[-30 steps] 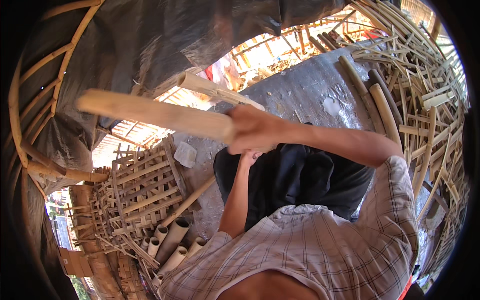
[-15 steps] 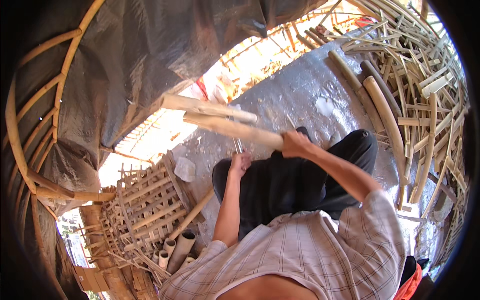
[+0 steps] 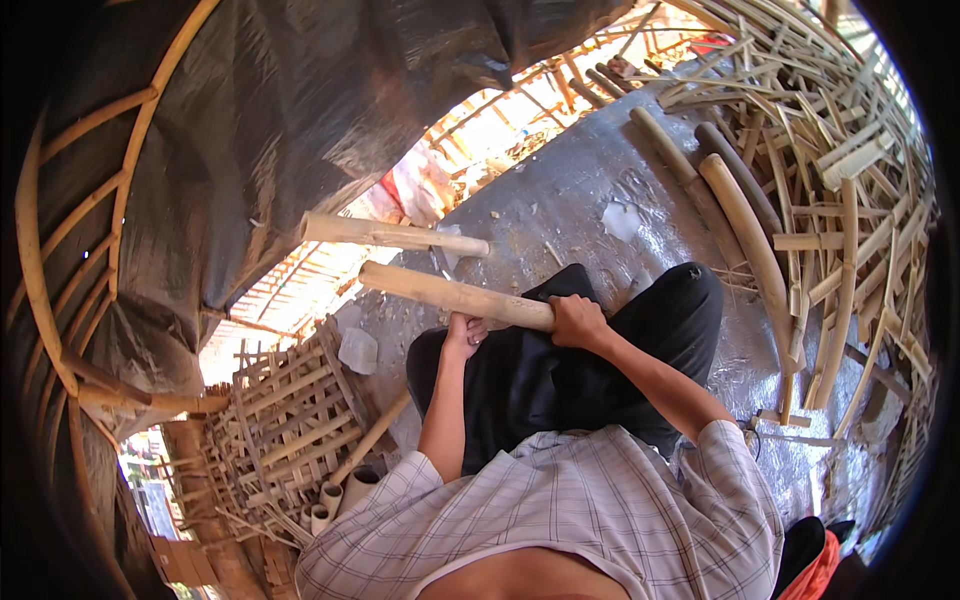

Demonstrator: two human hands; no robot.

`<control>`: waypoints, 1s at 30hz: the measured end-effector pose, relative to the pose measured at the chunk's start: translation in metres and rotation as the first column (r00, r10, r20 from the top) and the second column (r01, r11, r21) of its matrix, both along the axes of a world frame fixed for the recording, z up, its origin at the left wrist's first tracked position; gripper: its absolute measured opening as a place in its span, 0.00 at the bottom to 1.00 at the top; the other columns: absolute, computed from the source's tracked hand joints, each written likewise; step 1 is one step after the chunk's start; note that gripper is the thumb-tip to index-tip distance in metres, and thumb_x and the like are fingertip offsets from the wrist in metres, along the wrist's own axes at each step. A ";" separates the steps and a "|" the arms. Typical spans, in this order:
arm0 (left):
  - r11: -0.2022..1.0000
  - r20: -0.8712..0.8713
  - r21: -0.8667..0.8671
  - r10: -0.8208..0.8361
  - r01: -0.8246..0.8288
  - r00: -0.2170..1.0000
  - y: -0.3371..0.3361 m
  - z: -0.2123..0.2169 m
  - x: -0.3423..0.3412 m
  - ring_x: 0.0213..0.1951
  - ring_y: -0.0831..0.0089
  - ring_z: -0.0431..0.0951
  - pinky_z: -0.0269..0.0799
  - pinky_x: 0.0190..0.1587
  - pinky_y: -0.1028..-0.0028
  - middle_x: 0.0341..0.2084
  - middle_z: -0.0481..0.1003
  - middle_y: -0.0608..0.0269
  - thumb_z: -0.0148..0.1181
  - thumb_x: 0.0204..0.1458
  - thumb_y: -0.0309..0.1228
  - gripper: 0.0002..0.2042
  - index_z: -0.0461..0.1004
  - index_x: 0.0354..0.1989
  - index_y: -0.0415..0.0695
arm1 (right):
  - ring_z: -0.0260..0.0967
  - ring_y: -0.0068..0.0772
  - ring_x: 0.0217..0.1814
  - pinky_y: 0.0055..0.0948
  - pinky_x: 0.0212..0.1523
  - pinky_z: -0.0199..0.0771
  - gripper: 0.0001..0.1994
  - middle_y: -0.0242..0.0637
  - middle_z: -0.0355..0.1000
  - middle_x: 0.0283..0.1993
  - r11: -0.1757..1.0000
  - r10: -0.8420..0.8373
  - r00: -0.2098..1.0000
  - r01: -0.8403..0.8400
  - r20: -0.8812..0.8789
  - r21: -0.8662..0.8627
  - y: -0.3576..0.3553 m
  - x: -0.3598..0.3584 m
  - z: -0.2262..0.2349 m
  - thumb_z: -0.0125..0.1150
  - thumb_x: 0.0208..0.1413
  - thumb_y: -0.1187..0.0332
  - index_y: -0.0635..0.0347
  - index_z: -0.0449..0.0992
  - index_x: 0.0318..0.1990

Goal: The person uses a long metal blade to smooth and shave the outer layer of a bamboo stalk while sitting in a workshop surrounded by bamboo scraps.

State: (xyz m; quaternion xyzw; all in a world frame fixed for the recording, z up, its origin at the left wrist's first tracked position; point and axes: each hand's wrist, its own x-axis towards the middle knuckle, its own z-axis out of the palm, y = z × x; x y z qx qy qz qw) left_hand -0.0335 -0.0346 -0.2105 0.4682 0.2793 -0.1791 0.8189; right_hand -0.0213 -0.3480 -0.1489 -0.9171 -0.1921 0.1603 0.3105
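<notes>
My right hand [image 3: 580, 322] is closed around the near right end of a bamboo pole [image 3: 450, 292], which slants up to the left over my crossed legs. Close under the pole, my left hand [image 3: 464, 333] has its fingers curled in a grip. A thin metal-bladed tool [image 3: 441, 262] shows just past the pole, in line with that hand. Its handle is hidden, so its exact kind cannot be made out. Beyond lies a second bamboo length [image 3: 390, 235], roughly alongside the held one and apart from it.
Thick bamboo poles [image 3: 745, 240] lie on the grey sheet floor to the right, beside a large heap of split bamboo strips [image 3: 850, 230]. At left stand a woven bamboo lattice [image 3: 290, 410] and short hollow bamboo tubes [image 3: 330, 495]. A dark tarpaulin [image 3: 330, 110] hangs at upper left.
The held bamboo pole has come down toward my lap, and my right hand has moved with it. The metal blade is now mostly behind the pole. My view has shifted slightly.
</notes>
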 end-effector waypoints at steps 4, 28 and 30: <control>0.991 -0.014 0.093 -0.095 0.096 0.995 0.004 -0.004 0.001 0.08 0.82 0.53 0.46 0.12 0.76 0.09 0.53 0.77 0.51 0.57 0.30 0.17 0.58 0.16 0.55 | 0.80 0.59 0.45 0.52 0.47 0.81 0.18 0.52 0.80 0.39 0.999 -0.040 0.999 0.040 -0.024 -0.008 0.028 0.006 0.025 0.66 0.42 0.67 0.57 0.80 0.44; 0.969 -0.001 0.240 -0.051 0.050 0.999 -0.010 0.008 0.005 0.10 0.77 0.59 0.54 0.13 0.70 0.11 0.62 0.68 0.57 0.52 0.26 0.07 0.68 0.24 0.40 | 0.79 0.61 0.44 0.48 0.45 0.80 0.24 0.57 0.79 0.34 0.995 0.062 0.997 -0.057 0.054 -0.082 0.041 0.060 0.035 0.72 0.34 0.67 0.66 0.79 0.43; 0.921 -0.055 0.348 -0.167 0.176 0.984 -0.007 0.000 0.000 0.11 0.73 0.63 0.56 0.13 0.70 0.13 0.65 0.64 0.58 0.51 0.26 0.06 0.70 0.26 0.36 | 0.79 0.61 0.45 0.49 0.47 0.79 0.25 0.59 0.80 0.36 0.994 -0.012 0.992 0.026 0.124 -0.108 0.040 0.049 0.034 0.72 0.33 0.66 0.66 0.79 0.44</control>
